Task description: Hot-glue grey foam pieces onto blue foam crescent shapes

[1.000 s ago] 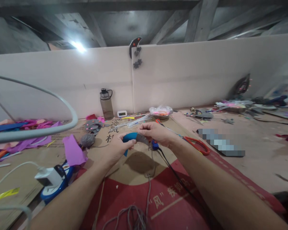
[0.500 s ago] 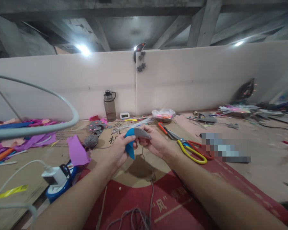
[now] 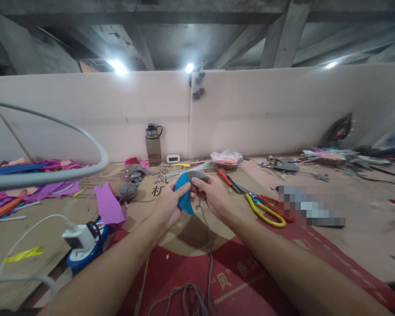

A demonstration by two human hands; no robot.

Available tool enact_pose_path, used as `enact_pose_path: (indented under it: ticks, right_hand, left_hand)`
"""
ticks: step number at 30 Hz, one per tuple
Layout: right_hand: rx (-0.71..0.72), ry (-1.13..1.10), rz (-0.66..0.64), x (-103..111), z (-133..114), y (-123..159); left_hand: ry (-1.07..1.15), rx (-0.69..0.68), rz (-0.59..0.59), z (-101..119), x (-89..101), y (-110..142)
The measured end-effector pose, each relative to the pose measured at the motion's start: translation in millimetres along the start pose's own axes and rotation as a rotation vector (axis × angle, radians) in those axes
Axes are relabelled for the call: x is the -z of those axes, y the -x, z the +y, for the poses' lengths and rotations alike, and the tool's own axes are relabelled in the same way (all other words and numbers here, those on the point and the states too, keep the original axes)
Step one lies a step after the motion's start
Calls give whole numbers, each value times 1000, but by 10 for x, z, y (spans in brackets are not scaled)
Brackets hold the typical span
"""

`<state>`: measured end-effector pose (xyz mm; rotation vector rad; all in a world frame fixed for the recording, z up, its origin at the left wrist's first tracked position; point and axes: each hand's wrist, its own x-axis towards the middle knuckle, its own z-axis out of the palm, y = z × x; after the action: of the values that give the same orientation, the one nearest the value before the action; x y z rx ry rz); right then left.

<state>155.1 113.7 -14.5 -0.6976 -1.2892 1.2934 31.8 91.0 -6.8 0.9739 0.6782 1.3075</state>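
Observation:
Above the cardboard, my left hand (image 3: 171,202) pinches a curved blue felt piece (image 3: 185,199) between thumb and fingers. My right hand (image 3: 212,192) is closed on a grey felt piece (image 3: 197,174) that meets the blue one at its upper end. How the two pieces are joined is hidden by my fingers. Grey yarn (image 3: 204,219) hangs below my hands and runs down to a loose tangle near the front. A ball of grey yarn (image 3: 127,192) lies left of my hands. To the right are yellow-and-red-handled scissors (image 3: 266,213).
A red box cutter (image 3: 225,176) lies by the scissors' blades. Purple felt (image 3: 108,204) and a white charger (image 3: 79,238) on a power strip sit left. A grey bottle (image 3: 153,147) and a bowl (image 3: 228,164) stand at the back. A pale curved tube (image 3: 95,151) crosses the left.
My right thumb has come over the grey felt, covering more of it. The blue felt is turned to show more of its face. The whole view has shifted slightly.

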Motion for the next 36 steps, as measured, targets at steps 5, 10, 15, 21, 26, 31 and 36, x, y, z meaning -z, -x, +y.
enact_pose_path:
  ticks: [5,10,15,21,26,31,36]
  right_hand:
    - [-64,-3,40,55,-34,-10]
    - [-103,181,16,44,-45,15]
    - [-116,241,-38,45,-48,26]
    - [-76,277,-149,60,-70,29]
    - [-106,272,-103,43,-75,34]
    - [-132,215,-137,49,-59,21]
    - [-148,227,-87,66,-29,2]
  left_hand:
    - [-71,-27,5,40,92,-63]
    - [-360,-132,36,82,201,-126]
    - [-551,-193,44,116,255,-133]
    - [-499,-206,94,77,307,-188]
    - [-369,-176,71,49,294,-202]
    - [-167,8,-30,71,267,-198]
    - [-278,-59,-20,68,267,-180]
